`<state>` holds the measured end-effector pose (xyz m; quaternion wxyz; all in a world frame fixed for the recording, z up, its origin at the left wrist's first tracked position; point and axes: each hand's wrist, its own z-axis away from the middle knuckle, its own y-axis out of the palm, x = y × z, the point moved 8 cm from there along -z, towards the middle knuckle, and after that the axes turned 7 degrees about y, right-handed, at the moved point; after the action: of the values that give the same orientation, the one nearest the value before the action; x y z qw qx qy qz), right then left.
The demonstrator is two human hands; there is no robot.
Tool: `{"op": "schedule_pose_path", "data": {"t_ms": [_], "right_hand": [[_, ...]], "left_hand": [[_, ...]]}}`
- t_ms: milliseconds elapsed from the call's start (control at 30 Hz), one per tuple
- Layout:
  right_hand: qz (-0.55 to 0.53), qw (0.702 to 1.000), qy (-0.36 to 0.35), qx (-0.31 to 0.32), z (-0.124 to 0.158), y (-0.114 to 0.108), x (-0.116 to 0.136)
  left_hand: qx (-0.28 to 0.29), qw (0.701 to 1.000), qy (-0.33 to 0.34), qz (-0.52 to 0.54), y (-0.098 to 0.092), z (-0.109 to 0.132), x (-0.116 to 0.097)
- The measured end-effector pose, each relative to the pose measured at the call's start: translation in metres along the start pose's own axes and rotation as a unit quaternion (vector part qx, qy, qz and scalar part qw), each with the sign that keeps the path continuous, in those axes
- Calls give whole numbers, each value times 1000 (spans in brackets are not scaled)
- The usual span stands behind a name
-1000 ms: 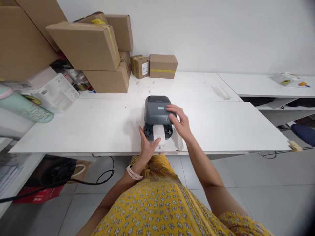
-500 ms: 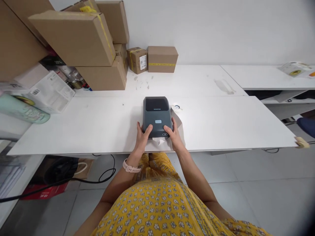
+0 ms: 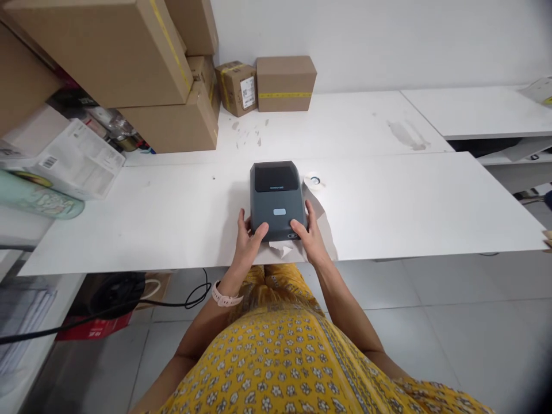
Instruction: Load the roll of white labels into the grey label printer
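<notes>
A dark grey label printer (image 3: 278,198) with a black window in its lid and a pale blue button is at the front of the white table. My left hand (image 3: 250,238) grips its near left corner, thumb on top and fingers along the side. On the opposite corner, my right hand (image 3: 311,233) holds it the same way. A torn strip of white paper (image 3: 281,248) pokes out at the printer's near edge. Beside and partly under its right side lies a pale backing sheet (image 3: 325,227). A small label roll (image 3: 315,180) rests just behind that sheet.
Large cardboard boxes (image 3: 168,126) are stacked at the back left, with two smaller cartons (image 3: 284,83) near the wall. A mint-green bottle (image 3: 47,195) and a white box (image 3: 81,161) lie at the left. The table's front edge (image 3: 172,270) runs close to me; a black cable (image 3: 172,303) hangs below.
The camera view has shifted slightly, so the boxes appear higher and further left. Both hands keep their hold on the printer, which stays in about the same place.
</notes>
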<state>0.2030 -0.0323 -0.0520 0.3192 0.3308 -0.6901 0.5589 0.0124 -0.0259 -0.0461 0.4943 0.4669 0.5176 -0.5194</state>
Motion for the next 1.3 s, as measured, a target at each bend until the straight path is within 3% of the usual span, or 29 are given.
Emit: {"op": "schedule_pose_path", "data": {"t_ms": [67,133,200,267,300,367,600,700,867,933,1033,1133,1200,1300], "right_hand": [[-39,998,37,-26,1,-13,4],[-26,998,21,-51,3,-24,18],[15,997,-39,-62,4,-32,36],[47,993,-87,-62,5,-34,50],[59,992,-98,-61,4,-35,53],[76,990,-98,-59,3,-36,54],[104,990,-83,-56,4,-36,57],[137,985,-87,-61,3,-40,66],[214,968,-121,-43,0,-44,80],[235,962,-131,-45,0,-44,83],[265,953,-137,-51,-2,-41,85],[285,946,-145,-48,-5,-35,87],[283,946,-154,-43,-7,-33,88],[232,961,-148,-37,-7,-37,81]], "left_hand": [[-46,998,17,-45,-15,23,-1],[-91,995,-7,-51,-24,46,4],[15,997,-79,1,-2,59,14],[135,974,-162,83,30,66,18],[166,959,-194,121,42,66,17],[168,947,-223,160,56,58,14],[86,975,-165,121,56,44,21],[106,984,-122,76,51,45,21],[203,974,-84,48,37,46,13],[180,980,-72,32,19,43,9],[60,998,-22,3,-17,32,-3],[-63,996,51,-26,-42,19,-18],[-100,990,91,-41,-44,10,-26],[-75,991,110,-30,-28,-4,-30]]}}
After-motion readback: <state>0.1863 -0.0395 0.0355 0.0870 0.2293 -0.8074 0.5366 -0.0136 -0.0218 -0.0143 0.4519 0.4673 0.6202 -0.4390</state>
